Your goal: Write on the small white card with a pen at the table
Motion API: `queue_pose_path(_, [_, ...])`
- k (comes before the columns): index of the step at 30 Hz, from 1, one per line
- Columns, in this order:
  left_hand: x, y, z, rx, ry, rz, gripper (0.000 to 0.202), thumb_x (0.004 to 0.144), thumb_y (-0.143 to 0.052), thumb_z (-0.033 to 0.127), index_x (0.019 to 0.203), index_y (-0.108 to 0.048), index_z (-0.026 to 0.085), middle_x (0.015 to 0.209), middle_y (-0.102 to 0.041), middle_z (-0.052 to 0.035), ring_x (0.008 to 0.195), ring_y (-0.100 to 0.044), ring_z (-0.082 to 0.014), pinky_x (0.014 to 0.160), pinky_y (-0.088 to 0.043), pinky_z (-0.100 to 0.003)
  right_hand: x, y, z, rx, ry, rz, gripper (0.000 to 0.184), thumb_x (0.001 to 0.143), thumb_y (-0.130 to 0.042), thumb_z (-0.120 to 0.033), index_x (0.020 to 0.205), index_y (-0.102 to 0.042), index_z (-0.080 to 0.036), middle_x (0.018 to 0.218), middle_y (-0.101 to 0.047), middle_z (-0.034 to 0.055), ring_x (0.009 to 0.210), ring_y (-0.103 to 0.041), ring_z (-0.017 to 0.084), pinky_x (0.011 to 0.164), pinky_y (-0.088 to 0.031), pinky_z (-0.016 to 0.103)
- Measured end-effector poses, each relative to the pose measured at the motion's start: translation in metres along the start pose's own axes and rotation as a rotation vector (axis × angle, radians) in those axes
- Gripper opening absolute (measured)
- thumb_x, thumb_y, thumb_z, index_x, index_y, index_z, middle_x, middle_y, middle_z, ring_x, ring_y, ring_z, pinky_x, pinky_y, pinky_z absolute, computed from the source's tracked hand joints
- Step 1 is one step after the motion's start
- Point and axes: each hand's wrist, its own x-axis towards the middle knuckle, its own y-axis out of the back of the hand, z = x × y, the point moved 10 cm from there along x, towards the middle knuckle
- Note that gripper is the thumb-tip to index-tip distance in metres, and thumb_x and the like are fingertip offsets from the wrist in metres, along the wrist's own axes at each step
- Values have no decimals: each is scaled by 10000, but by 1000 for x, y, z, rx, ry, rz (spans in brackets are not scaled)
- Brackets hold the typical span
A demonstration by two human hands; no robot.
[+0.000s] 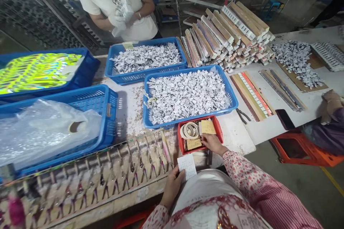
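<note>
Our left hand [172,185] pinches a white slip [188,165] just on our side of the red bin [219,131]. Inside that bin, our right hand [214,144] has fingers curled narrow; we cannot tell whether they hold anything.

A white slip of paper [187,167] printed with a grid of faint lines sits tilted in the left hand [172,185], its printed face up, just beside the near edge of a small red bin [219,133]. The bin stands open, holding pale rings of tape [185,132] lying flat, overlapping, at its left. Two tan paper pads [208,127] lie at its right and front, the right hand [213,144] reaching in between them.
</note>
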Motion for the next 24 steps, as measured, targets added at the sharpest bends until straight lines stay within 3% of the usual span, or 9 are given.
queue_pose_path(3, [2, -1, -1, -10, 1, -13, 430, 763, -575, 471, 999, -665, 123, 1121, -694, -120, 1038, -627, -260, 954, -468, -375, 1, -6, -5, -82, 52, -118, 96, 796, -574, -199, 768, -664, -179, 907, -706, 68, 942, -629, 208, 919, -434, 335])
queue_pose_path(8, [4, -4, -5, -30, 28, -43, 444, 784, -569, 461, 1057, -649, 120, 1156, -682, -123, 1049, -625, -252, 969, -466, -377, 2, -19, -10, -49, 130, -256, 263, 840, -495, -141, 966, -718, -200, 997, -729, 24, 950, -659, 160, 914, -473, 288])
queue_pose_path(12, [5, -3, -8, -41, 38, -46, 447, 777, -580, 460, 1050, -639, 110, 1169, -674, -138, 1061, -619, -259, 991, -456, -400, 3, -16, -10, 10, 131, -217, 333, 836, -483, -104, 1098, -677, -174, 1083, -712, 30, 976, -660, 129, 901, -497, 250])
queue_pose_path(19, [7, 4, -10, -23, 50, -35, 472, 754, -578, 482, 1035, -630, 106, 1115, -692, -137, 999, -635, -250, 949, -472, -386, 1, -5, -18, -4, 127, -120, 543, 797, -491, -52, 1321, -557, -182, 1197, -672, 73, 1119, -620, 168, 1010, -463, 328])
queue_pose_path(24, [7, 9, -2, 5, 56, -6, 465, 724, -576, 498, 961, -649, 105, 1044, -712, -135, 960, -643, -265, 892, -496, -382, 4, 1, -25, -15, 108, -100, 431, 815, -461, -58, 1192, -645, -158, 1034, -719, 77, 966, -667, 164, 916, -499, 305])
